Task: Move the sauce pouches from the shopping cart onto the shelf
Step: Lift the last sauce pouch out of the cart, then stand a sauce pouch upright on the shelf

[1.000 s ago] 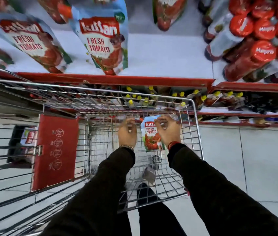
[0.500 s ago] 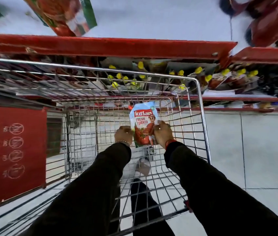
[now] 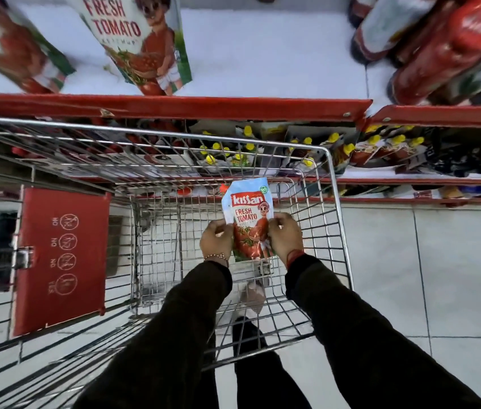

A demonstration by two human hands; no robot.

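Note:
A Kissan Fresh Tomato sauce pouch (image 3: 248, 216) is held upright inside the wire shopping cart (image 3: 333, 184), near its front wall. My left hand (image 3: 216, 239) grips the pouch's left edge and my right hand (image 3: 285, 236) grips its right edge. The white shelf (image 3: 262, 54) with a red front lip lies above the cart. Two matching pouches stand on it, one (image 3: 142, 39) upper centre-left and one (image 3: 12, 51) at the far left, blurred.
Red-capped ketchup bottles (image 3: 439, 48) fill the shelf's right side. A lower shelf (image 3: 380, 172) holds yellow-capped pouches behind the cart's front rim. The cart's red child-seat flap (image 3: 62, 258) stands at the left. White floor tiles (image 3: 439, 276) lie to the right.
Both hands have lifted the pouch higher inside the cart. My view has tilted back up, so the upper shelf and its pouches fill more of the frame.

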